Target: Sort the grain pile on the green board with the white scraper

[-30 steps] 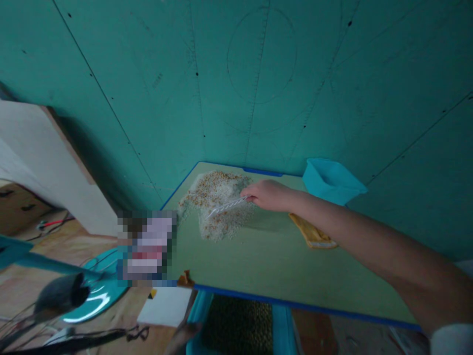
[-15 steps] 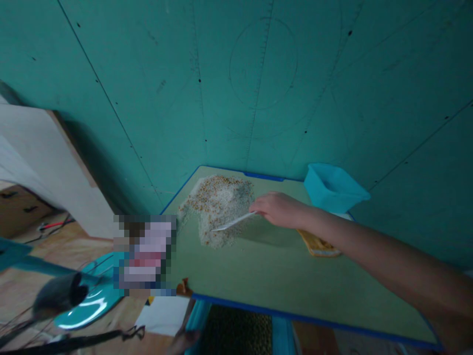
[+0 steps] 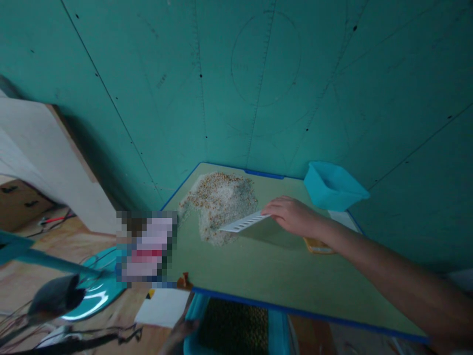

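My right hand (image 3: pixel 291 214) reaches in from the right, fingers closed on one end of a flat white slotted plastic strip (image 3: pixel 246 223). The strip is tilted, its far end low at the near edge of a pile of white grains mixed with yellow-orange kernels (image 3: pixel 227 199). This pile lies on the pale green tabletop (image 3: pixel 281 276). At the bottom, what looks like my left hand (image 3: pixel 181 333) is dark and blurred beside the rim of a blue tub (image 3: pixel 190 340); its fingers cannot be made out.
A light-blue plastic bin (image 3: pixel 332 190) stands at the table's back right. Partly behind my right arm lies an orange-brown object (image 3: pixel 318 246). The tub below the front edge holds dark granular stuff. A blue stand (image 3: pixel 48 259) and cables are at left; a green wall rises behind.
My right hand has moved slightly right and toward me with the white strip. The strip has turned so its slots show, and its tip has shifted right along the pile's near edge.
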`<action>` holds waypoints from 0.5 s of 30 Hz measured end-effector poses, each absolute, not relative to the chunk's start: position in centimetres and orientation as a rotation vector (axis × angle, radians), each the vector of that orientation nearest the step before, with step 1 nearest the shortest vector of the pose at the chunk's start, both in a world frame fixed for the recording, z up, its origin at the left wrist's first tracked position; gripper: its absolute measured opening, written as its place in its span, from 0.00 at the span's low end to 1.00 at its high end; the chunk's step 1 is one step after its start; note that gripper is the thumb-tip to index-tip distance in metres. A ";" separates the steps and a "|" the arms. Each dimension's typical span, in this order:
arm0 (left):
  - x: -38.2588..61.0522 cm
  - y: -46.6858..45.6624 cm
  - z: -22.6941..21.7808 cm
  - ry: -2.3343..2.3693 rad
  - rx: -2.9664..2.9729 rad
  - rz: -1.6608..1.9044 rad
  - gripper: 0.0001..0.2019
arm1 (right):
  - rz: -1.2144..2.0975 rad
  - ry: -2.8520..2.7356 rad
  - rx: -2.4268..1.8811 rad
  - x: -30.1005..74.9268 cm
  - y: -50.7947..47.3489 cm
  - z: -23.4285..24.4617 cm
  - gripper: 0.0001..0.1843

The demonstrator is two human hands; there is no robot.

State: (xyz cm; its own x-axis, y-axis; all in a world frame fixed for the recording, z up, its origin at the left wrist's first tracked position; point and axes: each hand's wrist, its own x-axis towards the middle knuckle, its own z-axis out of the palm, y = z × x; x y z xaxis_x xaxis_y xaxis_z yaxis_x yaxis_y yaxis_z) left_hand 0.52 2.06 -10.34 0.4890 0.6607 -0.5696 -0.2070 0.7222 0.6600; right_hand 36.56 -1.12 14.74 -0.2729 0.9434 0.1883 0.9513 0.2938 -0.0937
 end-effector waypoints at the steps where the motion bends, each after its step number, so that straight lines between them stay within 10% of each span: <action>1: 0.6 2.3 -10.3 0.937 0.559 0.545 0.10 | -0.063 -2.286 -1.746 36.6 -1.0 15.0 0.15; 15: 1.5 0.4 -5.0 1.036 0.558 0.462 0.22 | 0.252 -1.876 -1.761 37.1 1.0 15.7 0.14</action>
